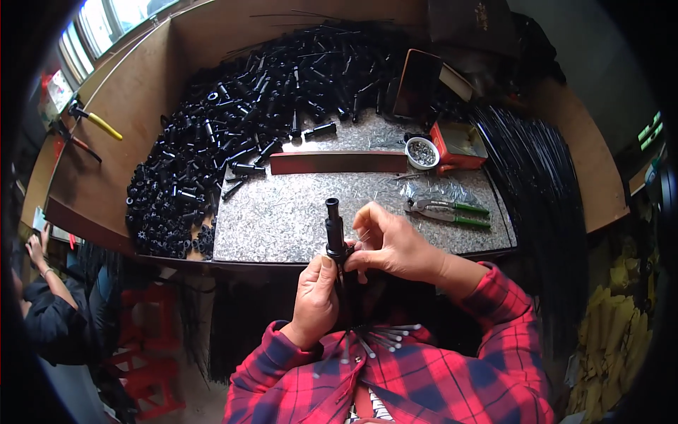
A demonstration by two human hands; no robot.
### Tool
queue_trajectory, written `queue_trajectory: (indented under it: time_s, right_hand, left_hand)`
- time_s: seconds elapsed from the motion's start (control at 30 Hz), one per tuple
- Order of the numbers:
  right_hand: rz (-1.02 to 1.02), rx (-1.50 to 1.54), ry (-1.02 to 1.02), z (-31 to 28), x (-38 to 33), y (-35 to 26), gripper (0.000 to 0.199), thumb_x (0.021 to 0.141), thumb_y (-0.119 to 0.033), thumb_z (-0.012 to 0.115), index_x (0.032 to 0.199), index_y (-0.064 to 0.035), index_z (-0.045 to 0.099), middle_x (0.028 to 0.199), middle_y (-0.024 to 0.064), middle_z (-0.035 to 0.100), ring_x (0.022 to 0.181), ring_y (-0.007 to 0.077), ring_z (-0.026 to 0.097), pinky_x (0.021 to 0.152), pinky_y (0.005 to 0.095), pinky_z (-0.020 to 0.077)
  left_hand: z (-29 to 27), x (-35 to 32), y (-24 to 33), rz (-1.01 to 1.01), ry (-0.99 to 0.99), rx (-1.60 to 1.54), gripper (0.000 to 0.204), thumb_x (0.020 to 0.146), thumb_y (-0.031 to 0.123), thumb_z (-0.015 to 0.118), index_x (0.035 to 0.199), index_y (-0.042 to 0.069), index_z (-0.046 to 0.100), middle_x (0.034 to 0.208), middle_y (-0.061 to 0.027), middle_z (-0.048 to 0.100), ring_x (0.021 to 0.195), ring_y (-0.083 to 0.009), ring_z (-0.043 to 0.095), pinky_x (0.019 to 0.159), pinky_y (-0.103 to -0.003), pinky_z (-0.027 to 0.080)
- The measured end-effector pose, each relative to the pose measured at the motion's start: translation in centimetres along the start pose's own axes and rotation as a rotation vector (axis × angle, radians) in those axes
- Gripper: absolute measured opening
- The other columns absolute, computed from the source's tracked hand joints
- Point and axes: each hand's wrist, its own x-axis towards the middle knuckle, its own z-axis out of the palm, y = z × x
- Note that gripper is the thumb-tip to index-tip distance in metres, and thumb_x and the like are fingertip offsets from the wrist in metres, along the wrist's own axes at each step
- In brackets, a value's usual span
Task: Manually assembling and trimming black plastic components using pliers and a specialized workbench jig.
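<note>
My left hand [314,300] is closed around the lower end of a black plastic tube [334,227], stepped and flared at the top, held upright over the bench's front edge. My right hand [395,244] pinches a thin pale wire [363,234] at the tube's collar, its fingertips against the collar. Thin black rods with pale tips [385,339] fan out below my hands, over my lap; where they join the tube is hidden. Just beyond my hands lies the speckled bench top [275,226].
Black plastic parts [261,92] are heaped at left and back. A dark red bar [339,162] crosses the bench. At right are a cup of small metal pieces [421,153], a red box [458,145], green-handled pliers [452,213] and long black rods [537,169]. Another person [53,297] is at left.
</note>
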Motion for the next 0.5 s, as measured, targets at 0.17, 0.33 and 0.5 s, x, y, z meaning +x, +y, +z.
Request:
queue_trajectory:
  time_s: [0.17, 0.33, 0.5]
  right_hand:
    - [0.348, 0.487, -0.108, 1.7, -1.5, 1.3, 0.031, 0.082, -0.017, 0.072, 0.095, -0.0064, 0.046, 0.070, -0.0016, 0.052, 0.056, 0.0035, 0.050, 0.049, 0.0182, 0.0403]
    - [0.202, 0.671, -0.104, 4.0, -2.2, 2.0, 0.015, 0.091, -0.018, 0.061, 0.093, -0.0034, 0.062, 0.071, -0.0018, 0.057, 0.054, 0.0029, 0.050, 0.048, 0.0178, 0.0402]
    - [-0.056, 0.483, 0.062, 4.9, -2.2, 1.2, 0.017, 0.091, -0.019, 0.061, 0.088, -0.0018, 0.061, 0.065, -0.0003, 0.053, 0.055, 0.0029, 0.046, 0.049, 0.0221, 0.0356]
  left_hand:
    - [-0.5, 0.0, -0.1, 0.116, 0.032, 0.179, 0.041, 0.101, 0.027, 0.036, 0.127, -0.003, 0.046, 0.127, -0.0108, 0.049, 0.111, -0.0173, 0.052, 0.095, -0.030, 0.041]
    - [-0.3, -0.2, 1.0, 0.013, 0.006, 0.026, 0.049, 0.097, 0.031, 0.046, 0.129, -0.006, 0.044, 0.143, -0.0170, 0.036, 0.125, -0.0231, 0.043, 0.105, -0.036, 0.033]
    - [-1.9, -0.1, 0.3, 0.001, 0.052, -0.115, 0.050, 0.095, 0.029, 0.052, 0.130, -0.006, 0.043, 0.142, -0.0207, 0.036, 0.123, -0.0260, 0.046, 0.103, -0.038, 0.037]
